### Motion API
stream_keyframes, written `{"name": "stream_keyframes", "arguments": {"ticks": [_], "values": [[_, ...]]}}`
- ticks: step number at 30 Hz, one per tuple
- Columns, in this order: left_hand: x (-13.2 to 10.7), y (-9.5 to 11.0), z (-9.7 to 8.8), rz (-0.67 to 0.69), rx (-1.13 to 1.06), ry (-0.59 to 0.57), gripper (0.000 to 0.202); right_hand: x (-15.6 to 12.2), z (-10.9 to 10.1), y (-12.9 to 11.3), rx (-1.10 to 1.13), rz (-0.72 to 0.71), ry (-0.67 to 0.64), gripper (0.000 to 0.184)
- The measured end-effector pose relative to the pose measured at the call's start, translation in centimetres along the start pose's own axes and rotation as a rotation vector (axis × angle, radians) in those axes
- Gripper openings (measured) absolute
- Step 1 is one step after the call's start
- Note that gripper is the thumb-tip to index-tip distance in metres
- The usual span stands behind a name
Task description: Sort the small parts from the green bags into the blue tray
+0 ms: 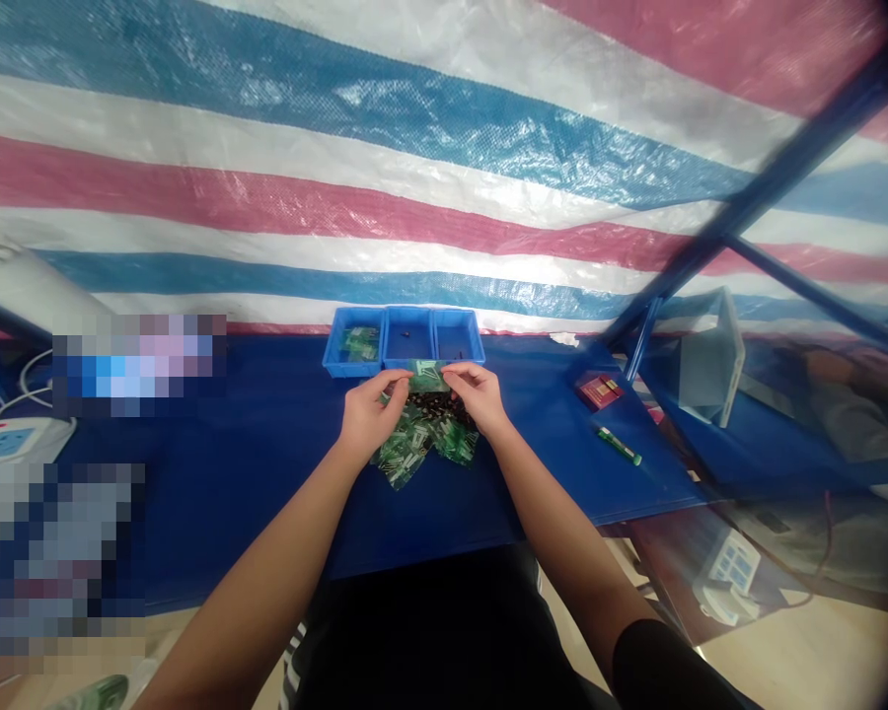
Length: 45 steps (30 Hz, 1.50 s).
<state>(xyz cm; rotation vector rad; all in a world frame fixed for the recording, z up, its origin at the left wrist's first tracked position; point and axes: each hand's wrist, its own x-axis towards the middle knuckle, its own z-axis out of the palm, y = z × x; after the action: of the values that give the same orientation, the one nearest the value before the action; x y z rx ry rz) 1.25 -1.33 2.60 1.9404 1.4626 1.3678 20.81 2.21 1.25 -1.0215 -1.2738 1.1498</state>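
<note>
Both my hands hold one small green packet [427, 374] between them above the blue table [229, 463]. My left hand [370, 412] pinches its left end and my right hand [478, 394] pinches its right end. Under the hands lies a heap of several more green packets [414, 446] with a dark pile of small parts [433, 404] in the middle. Just behind stand three blue bins [404, 340] side by side; the left bin holds green packets, the other two hold a few small dark bits.
A green marker [619, 446] and a small red box [600, 390] lie to the right on the table. A white power strip [7, 439] sits at the far left. A blue metal frame [747, 207] and a striped tarp [444, 148] stand behind.
</note>
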Motion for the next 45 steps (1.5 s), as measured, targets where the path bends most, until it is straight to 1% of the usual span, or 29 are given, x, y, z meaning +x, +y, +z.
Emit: {"name": "stream_keyframes", "arguments": {"ticks": [7,8,11,13,18,22,30,35,40,45], "values": [[0.0,0.0,0.5,0.013,-0.02,0.081,0.026,0.0,0.3,0.5,0.053,-0.059,-0.022,0.023],[0.0,0.1,0.5,0.006,-0.024,0.082,0.029,0.0,0.3,0.5,0.056,-0.059,-0.023,0.024],[0.0,0.3,0.3,-0.028,-0.026,0.07,0.045,0.1,0.3,0.6,0.058,-0.06,-0.02,0.025],[0.0,0.3,0.2,-0.037,-0.026,0.053,0.05,0.1,0.3,0.6,0.061,-0.076,-0.01,0.025],[0.0,0.3,0.2,-0.019,-0.057,-0.03,0.035,0.1,0.3,0.3,0.041,-0.102,0.044,0.027],[0.1,0.2,0.2,0.002,-0.05,-0.071,0.029,0.1,0.2,0.1,0.066,-0.105,0.076,0.031],[0.1,0.0,0.3,0.042,-0.057,-0.155,0.027,-0.2,0.5,0.1,0.091,-0.129,-0.008,0.034],[0.2,0.0,0.3,0.102,-0.042,-0.166,0.022,-0.4,0.8,-0.2,0.086,-0.136,-0.054,0.032],[0.2,-0.1,0.3,0.085,-0.063,-0.152,0.021,-0.6,1.0,-0.4,0.111,-0.156,-0.025,0.026],[0.1,0.2,0.5,0.095,-0.09,-0.157,0.018,-0.7,1.0,-0.6,0.104,-0.137,-0.002,0.027]]}}
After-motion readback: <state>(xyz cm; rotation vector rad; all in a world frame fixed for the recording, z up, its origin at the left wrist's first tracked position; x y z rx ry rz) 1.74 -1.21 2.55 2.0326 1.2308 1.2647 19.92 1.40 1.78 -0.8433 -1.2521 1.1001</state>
